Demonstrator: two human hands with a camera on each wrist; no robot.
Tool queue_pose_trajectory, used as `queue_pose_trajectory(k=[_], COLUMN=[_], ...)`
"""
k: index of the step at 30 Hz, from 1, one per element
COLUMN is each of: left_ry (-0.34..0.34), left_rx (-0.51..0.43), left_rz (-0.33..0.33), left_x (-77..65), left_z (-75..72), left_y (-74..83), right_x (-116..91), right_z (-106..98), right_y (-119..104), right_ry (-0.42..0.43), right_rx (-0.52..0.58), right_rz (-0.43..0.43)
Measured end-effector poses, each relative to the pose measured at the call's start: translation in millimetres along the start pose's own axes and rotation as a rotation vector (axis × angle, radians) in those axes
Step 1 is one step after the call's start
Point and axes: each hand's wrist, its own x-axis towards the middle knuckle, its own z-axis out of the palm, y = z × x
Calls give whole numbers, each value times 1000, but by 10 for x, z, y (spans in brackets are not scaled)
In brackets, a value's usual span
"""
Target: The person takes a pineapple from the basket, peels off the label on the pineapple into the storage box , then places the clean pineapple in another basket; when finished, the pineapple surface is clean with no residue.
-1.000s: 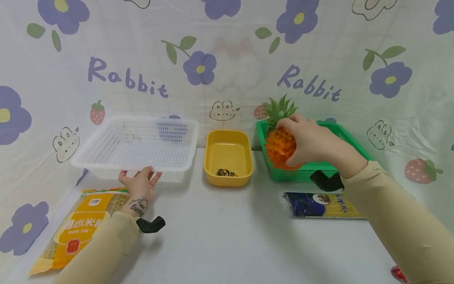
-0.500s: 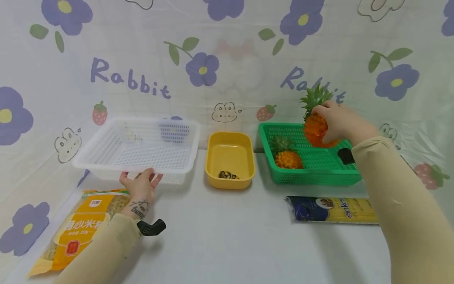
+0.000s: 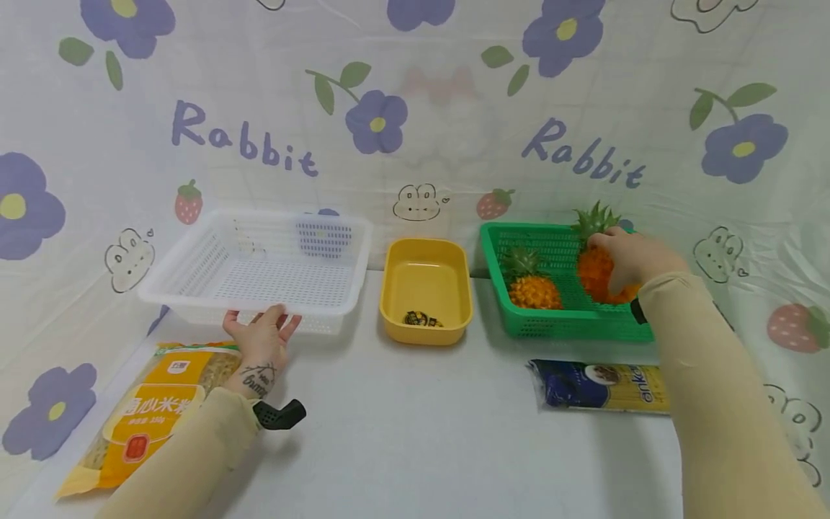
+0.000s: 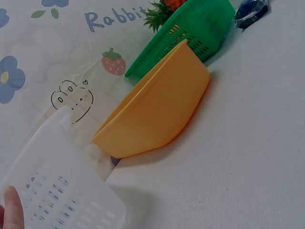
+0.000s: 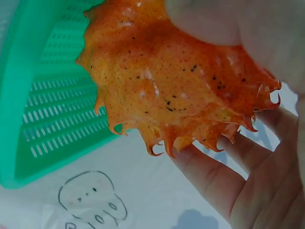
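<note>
My right hand (image 3: 638, 259) grips an orange pineapple (image 3: 594, 275) with a green leafy crown. It is lowered into the right side of the green basket (image 3: 570, 326); whether it touches the bottom cannot be told. In the right wrist view, the thumb and fingers wrap the spiky orange pineapple (image 5: 157, 90) beside the basket wall. Another, yellower pineapple (image 3: 534, 292) lies in the basket's left part. My left hand (image 3: 259, 342) holds the front rim of the white basket (image 3: 324, 317). One finger shows against that basket's outer wall in the left wrist view.
A yellow tub (image 3: 425, 334) with small dark-and-gold items inside stands between the baskets. An orange bag of noodles (image 3: 145, 414) lies at the left, partly behind the left forearm. A blue-and-yellow pasta packet (image 3: 599, 386) lies before the green basket. A printed curtain hangs behind.
My right hand has carried the pineapple rightward, then down into the green basket, uncovering the yellower pineapple there. My left hand stays at the white basket's rim.
</note>
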Motion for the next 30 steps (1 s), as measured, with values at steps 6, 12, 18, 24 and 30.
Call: queue_pose_trajectory(k=[6, 12, 18, 24, 30], left_ry=[-14, -25, -28, -22, -35], left_rx=[8, 15, 15, 20, 32], left_rz=[2, 6, 22, 20, 25], left_x=[-1, -6, -18, -28, -12], left_z=[-12, -9, -7, -18, -18], left_y=[2, 10, 22, 17, 26], right_x=[136, 235, 281, 277, 288], right_z=[161, 250, 251, 293, 335], right_y=[7, -65, -119, -93, -98], right_ry=[-74, -112, -136, -177, -155], right_rx=[54, 35, 22, 54, 48], right_rz=[-4, -11, 22, 37, 45])
